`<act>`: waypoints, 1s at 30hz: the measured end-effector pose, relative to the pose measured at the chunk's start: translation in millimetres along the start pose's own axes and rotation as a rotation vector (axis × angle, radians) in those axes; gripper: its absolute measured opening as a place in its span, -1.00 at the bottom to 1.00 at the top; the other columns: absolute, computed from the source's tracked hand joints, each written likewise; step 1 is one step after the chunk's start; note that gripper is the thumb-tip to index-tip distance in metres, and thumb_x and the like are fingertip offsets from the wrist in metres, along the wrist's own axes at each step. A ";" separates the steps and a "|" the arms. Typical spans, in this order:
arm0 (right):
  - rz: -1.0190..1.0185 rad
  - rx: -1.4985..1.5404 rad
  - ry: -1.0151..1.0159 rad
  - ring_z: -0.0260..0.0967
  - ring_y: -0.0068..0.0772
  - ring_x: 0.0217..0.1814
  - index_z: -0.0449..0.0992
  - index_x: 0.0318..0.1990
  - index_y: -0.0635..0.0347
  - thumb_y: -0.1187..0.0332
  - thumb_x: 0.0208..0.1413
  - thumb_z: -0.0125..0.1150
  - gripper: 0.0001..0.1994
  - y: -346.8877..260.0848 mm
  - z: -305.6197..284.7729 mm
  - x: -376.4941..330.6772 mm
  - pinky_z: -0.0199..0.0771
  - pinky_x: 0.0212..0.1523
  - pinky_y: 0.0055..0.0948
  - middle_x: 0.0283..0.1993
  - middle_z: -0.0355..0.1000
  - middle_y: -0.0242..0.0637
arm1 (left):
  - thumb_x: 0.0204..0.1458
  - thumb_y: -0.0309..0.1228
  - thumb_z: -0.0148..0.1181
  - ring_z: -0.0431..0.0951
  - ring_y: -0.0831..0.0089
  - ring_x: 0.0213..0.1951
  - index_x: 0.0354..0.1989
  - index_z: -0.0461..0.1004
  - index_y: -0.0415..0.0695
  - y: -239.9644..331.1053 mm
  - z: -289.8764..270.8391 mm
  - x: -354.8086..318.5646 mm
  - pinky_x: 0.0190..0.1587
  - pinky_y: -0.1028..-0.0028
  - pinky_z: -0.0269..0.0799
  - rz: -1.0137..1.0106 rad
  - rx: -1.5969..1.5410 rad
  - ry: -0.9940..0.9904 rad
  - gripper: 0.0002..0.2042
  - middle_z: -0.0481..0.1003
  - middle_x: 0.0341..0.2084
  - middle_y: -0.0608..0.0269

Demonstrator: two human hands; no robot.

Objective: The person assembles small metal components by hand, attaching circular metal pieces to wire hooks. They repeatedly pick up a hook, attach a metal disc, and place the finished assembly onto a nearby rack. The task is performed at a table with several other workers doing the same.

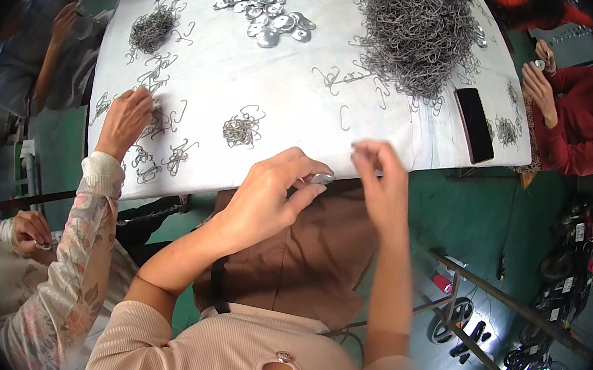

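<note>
My left hand [276, 189] is closed in front of the table's near edge, pinching a small shiny metal disc [322, 178] between thumb and fingertips. A short way to its right, my right hand [386, 187] is raised with bent fingers, apart from the disc. Motion smears its fingertips, so I cannot tell whether anything is between them. Beyond my left hand, a small heap of bent wire hooks [239, 131] lies on the white tabletop [214, 79]. A single wire hook [345, 118] lies flat nearer my right hand.
A large mound of wire hooks [417, 35] covers the far right, with silver discs [269, 1] heaped at far centre. A dark phone [474, 126] lies by the right edge. A co-worker's hand [129, 115] reaches in at left; others sit around. A metal frame [508, 305] stands at lower right.
</note>
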State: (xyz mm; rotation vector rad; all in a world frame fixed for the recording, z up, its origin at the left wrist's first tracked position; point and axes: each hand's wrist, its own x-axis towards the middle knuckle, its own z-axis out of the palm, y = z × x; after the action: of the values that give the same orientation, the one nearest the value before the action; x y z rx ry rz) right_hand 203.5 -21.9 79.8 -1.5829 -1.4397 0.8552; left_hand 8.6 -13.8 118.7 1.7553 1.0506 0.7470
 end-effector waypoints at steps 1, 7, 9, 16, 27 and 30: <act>-0.099 -0.047 -0.008 0.42 -0.22 -0.24 0.53 -0.24 0.22 0.40 0.04 0.20 -0.85 8.4 1.1 22.0 0.39 -0.21 -0.37 -0.25 0.46 -0.20 | 0.00 -0.58 0.18 0.54 0.23 -0.40 -0.22 0.51 -0.25 1.4 0.1 -2.0 -0.32 0.35 0.44 0.001 -0.010 0.004 -0.84 0.45 -0.43 0.07; -0.105 -0.450 -0.181 0.47 -0.11 -0.14 0.59 -0.27 0.18 0.32 0.02 0.23 -0.83 30.5 25.8 150.9 0.43 -0.14 -0.21 -0.21 0.52 -0.13 | -0.01 -0.64 0.17 0.57 0.36 -0.35 -0.17 0.53 -0.24 6.1 0.1 -11.3 -0.27 0.47 0.51 -0.063 0.066 -0.030 -0.79 0.47 -0.41 0.14; 0.050 -0.612 -0.272 0.47 -0.10 -0.09 0.61 -0.26 0.15 0.28 0.02 0.23 -0.80 16.7 41.4 172.3 0.43 -0.11 -0.20 -0.16 0.53 -0.12 | -0.01 -0.64 0.18 0.57 0.38 -0.34 -0.18 0.53 -0.24 6.8 -2.1 -15.1 -0.27 0.47 0.52 -0.078 0.035 -0.007 -0.80 0.48 -0.40 0.15; 0.001 -0.736 -0.389 0.47 -0.08 -0.06 0.57 -0.24 0.25 0.27 0.05 0.16 -0.76 8.5 59.6 175.8 0.42 -0.05 -0.19 -0.19 0.53 -0.04 | -0.03 -0.64 0.22 0.58 0.45 -0.31 -0.22 0.54 -0.29 -2.6 -3.2 -23.5 -0.25 0.49 0.53 -0.128 -0.067 0.050 -0.82 0.52 -0.36 0.15; 0.178 -0.219 -0.222 0.48 -0.42 -0.43 0.56 -0.31 0.23 0.31 -0.04 0.31 -0.80 62.8 -14.2 123.3 0.47 -0.36 -0.40 -0.41 0.55 -0.25 | -0.02 -0.67 0.15 0.61 0.34 -0.27 -0.17 0.53 -0.29 -5.4 -8.3 -23.0 -0.15 0.46 0.54 -0.131 -0.113 0.027 -0.79 0.53 -0.33 0.11; -0.219 -0.661 0.117 0.51 -0.23 -0.30 0.59 -0.31 0.14 0.24 -0.04 0.31 -0.80 71.8 1.1 117.8 0.49 -0.25 -0.25 -0.29 0.55 -0.20 | -0.01 -0.67 0.13 0.61 0.35 -0.26 -0.16 0.52 -0.30 -2.4 -5.6 -24.3 -0.14 0.46 0.54 -0.127 -0.130 0.005 -0.79 0.52 -0.33 0.11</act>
State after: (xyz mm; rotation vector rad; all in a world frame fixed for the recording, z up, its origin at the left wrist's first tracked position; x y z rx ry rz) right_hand 248.0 93.8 19.4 -1.8510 -1.8795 0.1469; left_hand -7.7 -32.7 117.8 1.5627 1.0820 0.7242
